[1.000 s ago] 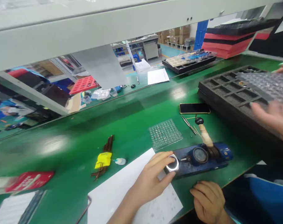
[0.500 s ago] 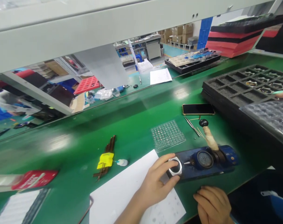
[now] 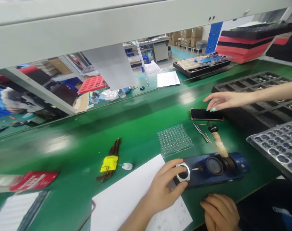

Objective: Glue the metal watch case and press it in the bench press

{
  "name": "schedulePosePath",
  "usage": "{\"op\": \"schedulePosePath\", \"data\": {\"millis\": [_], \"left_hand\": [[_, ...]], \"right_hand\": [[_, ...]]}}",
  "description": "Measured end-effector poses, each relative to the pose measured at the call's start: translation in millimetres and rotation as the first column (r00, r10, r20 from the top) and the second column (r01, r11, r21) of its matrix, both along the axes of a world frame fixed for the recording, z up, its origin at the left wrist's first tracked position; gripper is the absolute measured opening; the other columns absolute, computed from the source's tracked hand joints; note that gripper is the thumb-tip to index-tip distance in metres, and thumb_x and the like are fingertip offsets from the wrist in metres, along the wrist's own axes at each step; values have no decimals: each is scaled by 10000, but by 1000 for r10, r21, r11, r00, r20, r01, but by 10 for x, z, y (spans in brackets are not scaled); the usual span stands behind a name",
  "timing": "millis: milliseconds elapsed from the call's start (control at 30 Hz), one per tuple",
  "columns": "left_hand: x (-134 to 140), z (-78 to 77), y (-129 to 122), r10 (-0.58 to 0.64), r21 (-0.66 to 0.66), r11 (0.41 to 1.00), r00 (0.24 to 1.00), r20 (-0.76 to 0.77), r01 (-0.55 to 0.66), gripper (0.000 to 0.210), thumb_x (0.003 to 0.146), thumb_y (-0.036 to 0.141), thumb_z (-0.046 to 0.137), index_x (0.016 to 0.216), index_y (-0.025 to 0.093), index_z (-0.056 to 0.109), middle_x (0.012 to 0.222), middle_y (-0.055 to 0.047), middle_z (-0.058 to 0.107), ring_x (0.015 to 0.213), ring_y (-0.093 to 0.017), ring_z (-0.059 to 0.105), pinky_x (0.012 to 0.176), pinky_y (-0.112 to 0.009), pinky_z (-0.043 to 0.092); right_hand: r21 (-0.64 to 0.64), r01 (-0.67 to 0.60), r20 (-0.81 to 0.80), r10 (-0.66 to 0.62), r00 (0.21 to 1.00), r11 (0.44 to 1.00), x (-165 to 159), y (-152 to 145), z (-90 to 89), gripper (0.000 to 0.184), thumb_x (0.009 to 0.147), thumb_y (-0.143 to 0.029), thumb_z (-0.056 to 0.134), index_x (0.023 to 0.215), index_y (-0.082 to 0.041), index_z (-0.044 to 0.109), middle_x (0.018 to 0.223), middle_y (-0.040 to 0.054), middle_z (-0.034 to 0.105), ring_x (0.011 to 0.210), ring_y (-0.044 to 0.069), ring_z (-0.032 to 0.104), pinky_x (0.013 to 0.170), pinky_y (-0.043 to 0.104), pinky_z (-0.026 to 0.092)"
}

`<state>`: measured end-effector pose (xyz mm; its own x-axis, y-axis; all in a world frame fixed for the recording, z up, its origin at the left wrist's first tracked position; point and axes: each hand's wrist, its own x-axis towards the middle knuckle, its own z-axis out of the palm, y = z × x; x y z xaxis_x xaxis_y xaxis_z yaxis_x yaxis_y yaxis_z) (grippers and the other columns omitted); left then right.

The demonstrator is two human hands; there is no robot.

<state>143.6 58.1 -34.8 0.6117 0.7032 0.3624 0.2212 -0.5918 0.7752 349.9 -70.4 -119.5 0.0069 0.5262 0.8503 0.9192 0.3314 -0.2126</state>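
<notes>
My left hand [image 3: 166, 186] grips a silver watch case [image 3: 188, 173] with a dark middle, thumb on the near side and fingers across the far side. The case rests at the left end of a blue lever press [image 3: 198, 179], whose taped handle [image 3: 219, 144] ends in a black knob and leans up and back. Below the press, near the table edge, my right hand [image 3: 221, 210] is curled, fingers bunched; whatever may be in it is hidden. White paper [image 3: 121, 202] lies under my left forearm. Beyond the press sits a clear tray of small parts [image 3: 174, 139].
A co-worker's hand [image 3: 222, 101] reaches from the right over a phone [image 3: 204, 114]. Tweezers [image 3: 200, 131] lie nearby. Black foam trays [image 3: 237, 112] and a clear blister tray [image 3: 278, 150] stand at right. Left are yellow-wrapped brown rods [image 3: 109, 163] and a small bottle [image 3: 127, 166].
The co-worker's hand has come in from the right, over the phone. The blister tray at right has shifted and tilted. My two hands and the watch case keep their places on the bench.
</notes>
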Motion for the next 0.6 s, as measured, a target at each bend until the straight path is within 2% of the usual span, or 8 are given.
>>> {"op": "schedulePosePath", "data": {"millis": [67, 133, 200, 300, 367, 433, 600], "left_hand": [[-6, -3, -3, 4, -8, 1000, 1000, 1, -4, 335, 943, 177, 732, 1261, 275, 692, 1401, -129, 702, 1260, -249, 713, 1075, -386, 603], [-10, 0, -3, 3, -12, 1000, 1000, 4, -3, 335, 945, 180, 733, 1263, 277, 691, 1404, -127, 700, 1260, -247, 713, 1080, -386, 599], [-8, 6, -2, -1, -12, 1000, 1000, 7, 1, 336, 950, 182, 733, 1269, 279, 690, 1408, -125, 699, 1262, -243, 711, 1083, -378, 596], [0, 10, -3, -5, -10, 1000, 1000, 15, 5, 341, 955, 186, 733, 1281, 277, 687, 1413, -127, 698, 1269, -242, 708, 1088, -373, 592], [3, 8, -3, -5, -10, 1000, 1000, 20, 6, 338, 955, 188, 736, 1279, 274, 688, 1417, -129, 696, 1273, -245, 705, 1094, -375, 589], [6, 5, -2, -10, -10, 1000, 1000, 23, 11, 338, 954, 186, 737, 1277, 270, 689, 1418, -130, 695, 1273, -244, 705, 1098, -373, 588], [10, 16, 4, -9, -6, 1000, 1000, 23, 9, 317, 958, 181, 724, 1265, 251, 694, 1406, -148, 694, 1270, -252, 705, 1091, -379, 593]], "right_hand": [[41, -19, -61, 21, 998, 999, -32, 16, -16, 350, 801, -156, 587, 951, -395, 794, 722, -105, 726, 971, 106, 739, 998, 185, 538], [50, -42, -89, 46, 995, 998, -49, 31, -11, 389, 786, -146, 574, 1008, -384, 788, 724, -113, 710, 1137, 50, 672, 1113, 158, 429], [53, -28, -73, 32, 997, 998, -42, 34, 14, 368, 768, -137, 571, 939, -380, 789, 724, -109, 711, 1024, 76, 707, 1055, 153, 461], [10, -1, 40, 0, 999, 1000, 14, 0, 50, 310, 762, -110, 587, 763, -354, 777, 710, -65, 738, 661, 169, 733, 703, 271, 610], [-43, -43, 143, 49, 988, 998, 62, -42, 42, 309, 769, -89, 601, 755, -334, 788, 732, -32, 756, 590, 213, 735, 521, 355, 594], [-76, -70, 169, 82, 982, 995, 95, -83, 5, 296, 803, -87, 611, 818, -312, 802, 780, -14, 765, 634, 230, 752, 538, 386, 596], [-142, -83, 95, 97, 991, 986, 85, -127, -85, 244, 912, -73, 594, 935, -233, 778, 865, 6, 760, 765, 215, 730, 744, 387, 522]]}}
